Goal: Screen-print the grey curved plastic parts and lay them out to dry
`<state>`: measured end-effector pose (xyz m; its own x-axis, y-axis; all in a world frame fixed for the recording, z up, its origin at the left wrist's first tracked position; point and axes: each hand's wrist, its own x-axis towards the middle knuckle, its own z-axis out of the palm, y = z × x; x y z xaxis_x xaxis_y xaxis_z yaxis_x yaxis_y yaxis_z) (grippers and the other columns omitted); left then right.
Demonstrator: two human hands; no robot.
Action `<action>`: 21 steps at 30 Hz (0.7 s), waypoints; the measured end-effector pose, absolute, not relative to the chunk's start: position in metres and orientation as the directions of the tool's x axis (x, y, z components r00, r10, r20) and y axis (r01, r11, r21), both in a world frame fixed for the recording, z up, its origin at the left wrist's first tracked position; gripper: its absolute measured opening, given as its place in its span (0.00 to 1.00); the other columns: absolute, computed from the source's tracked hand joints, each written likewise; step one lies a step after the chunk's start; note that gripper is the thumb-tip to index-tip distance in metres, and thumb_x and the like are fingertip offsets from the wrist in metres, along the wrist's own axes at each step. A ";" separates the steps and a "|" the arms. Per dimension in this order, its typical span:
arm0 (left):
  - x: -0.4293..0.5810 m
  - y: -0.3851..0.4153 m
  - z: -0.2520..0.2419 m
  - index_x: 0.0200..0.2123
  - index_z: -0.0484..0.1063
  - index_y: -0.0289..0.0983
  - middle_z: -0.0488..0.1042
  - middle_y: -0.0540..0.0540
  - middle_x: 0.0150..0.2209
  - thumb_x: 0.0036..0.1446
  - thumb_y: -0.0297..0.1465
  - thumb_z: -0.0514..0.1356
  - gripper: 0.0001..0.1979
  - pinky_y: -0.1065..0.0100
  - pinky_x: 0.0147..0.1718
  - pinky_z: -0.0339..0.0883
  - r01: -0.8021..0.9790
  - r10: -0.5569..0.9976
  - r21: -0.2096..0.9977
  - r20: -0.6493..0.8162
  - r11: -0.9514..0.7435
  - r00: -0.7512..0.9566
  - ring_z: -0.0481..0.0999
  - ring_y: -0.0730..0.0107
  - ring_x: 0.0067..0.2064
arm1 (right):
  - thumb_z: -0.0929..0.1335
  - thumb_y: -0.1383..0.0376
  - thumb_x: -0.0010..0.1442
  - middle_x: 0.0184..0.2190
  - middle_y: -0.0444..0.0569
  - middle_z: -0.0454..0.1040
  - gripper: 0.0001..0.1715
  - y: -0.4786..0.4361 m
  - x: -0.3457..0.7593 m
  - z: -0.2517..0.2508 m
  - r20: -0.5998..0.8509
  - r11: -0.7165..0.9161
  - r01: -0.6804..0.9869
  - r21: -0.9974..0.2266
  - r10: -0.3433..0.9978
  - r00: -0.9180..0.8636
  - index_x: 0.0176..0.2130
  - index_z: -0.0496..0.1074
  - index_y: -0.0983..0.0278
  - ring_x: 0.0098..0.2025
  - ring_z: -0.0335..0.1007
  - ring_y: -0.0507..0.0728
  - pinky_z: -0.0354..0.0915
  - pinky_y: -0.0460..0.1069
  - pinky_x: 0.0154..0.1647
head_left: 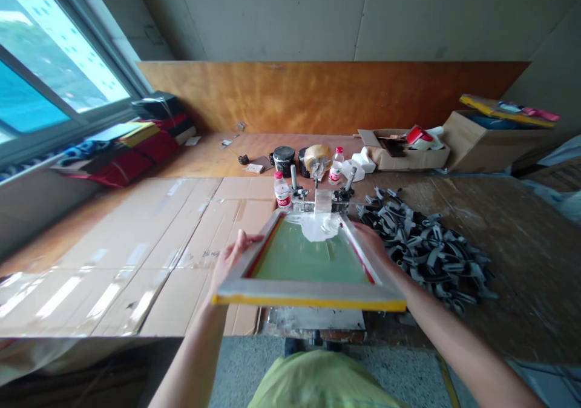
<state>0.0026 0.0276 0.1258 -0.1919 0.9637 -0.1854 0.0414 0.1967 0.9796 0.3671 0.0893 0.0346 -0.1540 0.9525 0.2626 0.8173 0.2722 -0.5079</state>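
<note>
A screen printing frame (313, 288) with a pale green mesh (308, 256) is tilted up in front of me. White ink (320, 226) is pooled at the mesh's far end, below the clamp (323, 201) of a printing stand. My left hand (238, 247) grips the frame's left side, its thumb side showing and other fingers partly hidden. At the right side, my right hand (370, 238) holds the frame's edge, with most of its fingers out of sight. Beneath the near edge, a flat base plate (318, 319) shows in part.
Flattened cardboard (149, 256) covers the table's left. Many dark grey plastic parts (426, 250) lie heaped at right. Behind the frame stand bottles (282, 191), a black tub (284, 160) and a tape-wrapped bundle (317, 158). Cardboard boxes (408, 160) sit at the back right.
</note>
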 end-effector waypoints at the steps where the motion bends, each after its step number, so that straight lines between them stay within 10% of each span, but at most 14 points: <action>1: -0.001 0.016 0.110 0.38 0.80 0.36 0.78 0.46 0.28 0.49 0.58 0.59 0.32 0.68 0.25 0.67 0.051 0.950 0.958 -0.273 0.283 -0.152 0.74 0.66 0.27 | 0.61 0.61 0.66 0.44 0.52 0.79 0.19 0.095 0.376 0.044 0.299 0.251 0.830 -0.498 0.948 -0.107 0.45 0.77 0.68 0.45 0.75 0.56 0.70 0.52 0.51; 7: -0.003 -0.014 0.011 0.63 0.65 0.37 0.72 0.52 0.25 0.46 0.56 0.63 0.45 0.72 0.25 0.63 0.126 0.938 0.930 -0.337 0.345 -0.084 0.70 0.72 0.26 | 0.70 0.67 0.59 0.62 0.54 0.64 0.31 0.138 0.332 0.081 0.373 0.445 0.852 -0.274 0.866 -0.332 0.61 0.66 0.62 0.62 0.60 0.63 0.59 0.58 0.63; 14: 0.004 -0.013 -0.015 0.65 0.61 0.35 0.69 0.53 0.25 0.50 0.54 0.61 0.44 0.73 0.23 0.60 0.080 0.936 0.934 -0.342 0.348 -0.081 0.68 0.73 0.25 | 0.69 0.68 0.59 0.40 0.54 0.77 0.10 0.151 0.289 0.071 0.036 0.347 0.927 -0.146 0.938 -0.345 0.43 0.74 0.61 0.49 0.70 0.61 0.65 0.50 0.48; 21: 0.006 -0.015 -0.014 0.63 0.63 0.35 0.76 0.49 0.31 0.49 0.56 0.61 0.44 0.70 0.28 0.65 0.048 0.932 0.932 -0.354 0.358 -0.077 0.73 0.68 0.30 | 0.65 0.70 0.59 0.36 0.61 0.78 0.11 0.131 0.285 0.058 -0.001 0.179 0.979 -0.097 0.984 -0.180 0.42 0.74 0.67 0.42 0.74 0.64 0.64 0.53 0.43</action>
<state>0.0064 -0.0148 -0.0145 -0.0774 0.9319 -0.3543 0.0480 0.3585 0.9323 0.2846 0.1306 0.0585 -0.1798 0.9837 -0.0007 0.9791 0.1789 -0.0968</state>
